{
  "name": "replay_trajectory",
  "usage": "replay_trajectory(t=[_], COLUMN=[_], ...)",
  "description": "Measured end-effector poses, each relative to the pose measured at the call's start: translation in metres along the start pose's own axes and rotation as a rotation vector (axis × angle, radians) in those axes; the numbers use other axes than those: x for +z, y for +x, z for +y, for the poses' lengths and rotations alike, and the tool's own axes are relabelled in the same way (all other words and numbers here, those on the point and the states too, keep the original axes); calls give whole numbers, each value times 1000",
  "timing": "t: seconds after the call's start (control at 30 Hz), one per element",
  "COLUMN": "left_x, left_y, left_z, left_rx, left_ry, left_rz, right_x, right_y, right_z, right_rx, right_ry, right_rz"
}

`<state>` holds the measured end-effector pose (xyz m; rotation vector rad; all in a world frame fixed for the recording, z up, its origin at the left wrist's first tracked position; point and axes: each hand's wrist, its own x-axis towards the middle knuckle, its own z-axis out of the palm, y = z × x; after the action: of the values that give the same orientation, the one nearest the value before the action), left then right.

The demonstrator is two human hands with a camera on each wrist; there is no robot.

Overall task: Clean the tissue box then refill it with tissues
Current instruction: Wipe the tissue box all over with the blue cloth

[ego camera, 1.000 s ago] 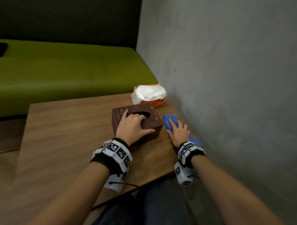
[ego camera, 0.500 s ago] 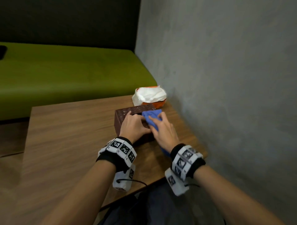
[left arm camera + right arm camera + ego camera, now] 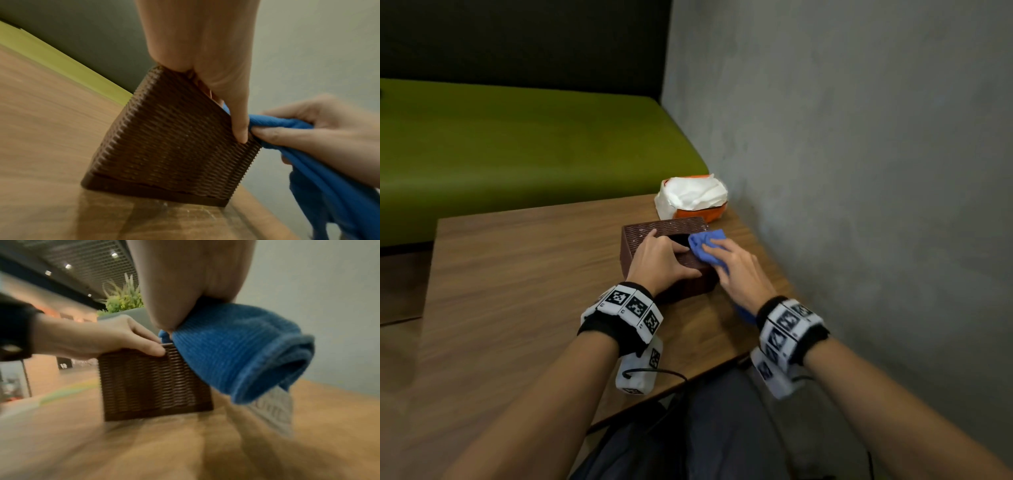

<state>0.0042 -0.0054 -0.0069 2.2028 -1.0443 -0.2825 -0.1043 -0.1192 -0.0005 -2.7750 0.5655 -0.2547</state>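
**Q:** Report the appearance and location of the tissue box.

**A:** I see the tissue box [image 3: 664, 229] as a dark brown block with a ribbed, woven-look surface on every visible face and a plain base strip along the bottom edge. An oval slot is cut in the top panel. The box stands flat on the wooden table [image 3: 517, 274], toward its far right side, near the grey wall [image 3: 859, 171]. Just beyond it lies a pack of white tissues [image 3: 693, 197] in an orange wrapper.

**Q:** State of each hand?

**A:** I read the left hand [image 3: 659, 263] as grasping the box: palm on the top panel, fingers reaching to the slot, thumb [image 3: 239, 129] down the near face. The right hand [image 3: 743, 270] is clenched around a bunched blue cloth [image 3: 705, 245], which it holds against the right part of the top panel, beside the slot. The loose end of the cloth hangs below that hand.
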Motion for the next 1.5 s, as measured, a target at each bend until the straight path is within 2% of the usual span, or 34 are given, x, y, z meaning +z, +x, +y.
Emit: replay_trajectory(t=[0.1,0.23,0.3,0.37,0.43,0.5,0.6,0.67,0.73,0.83,0.87,0.93,1.0,1.03,1.07,1.13,1.2,1.27,1.4,1.5], left_x=[1,2,3,4,5,5,6,5,0,-13,-19,-24,-16,-7,4,23,34,36,33,32], left_y=[-3,-3,-3,-4,-3,-3,-4,-4,-2,8,14,25,27,22,17,4,-3,-3,1,4], left_z=[1,-4,-2,-2,-3,-4,-2,-2,-5,-15,-15,-9,2,8,11,12,9,7,8,6], left_rx=[-6,28,0,-12,6,19,4,6,36,146,173,170,122,98,94,121,145,158,198,157], left_ry=[7,-11,9,27,19,6,32,53,40,91,168,320,315,273,216,74,-20,-49,-84,-111], left_rz=[14,16,17,28,37,29,31,23,-25,-175,-237,-342,-425,-426,-368,-133,9,20,-31,-94], right_x=[7,0,-7,-2,6,4,-9,-7,-3,-17,-23,-28,-23,-17,-10,1,4,6,1,-5], right_y=[5,-23,-5,5,-9,-25,-4,4,-12,-40,-37,-20,-7,-5,-6,-10,-12,-21,-45,-26], right_z=[-16,-11,-2,-13,-26,-16,6,1,-9,-6,-1,9,11,11,11,11,11,6,16,25], right_rx=[60,-33,23,57,-21,-67,29,63,-34,-156,-149,-52,60,101,130,172,182,162,26,103], right_ry=[19,50,-11,-32,-28,18,-13,-15,-39,-11,-14,14,21,5,-14,-24,4,39,4,-33], right_rz=[5,-53,-14,0,-35,-68,-15,-4,-53,-148,-126,14,66,41,10,-10,36,57,31,80])
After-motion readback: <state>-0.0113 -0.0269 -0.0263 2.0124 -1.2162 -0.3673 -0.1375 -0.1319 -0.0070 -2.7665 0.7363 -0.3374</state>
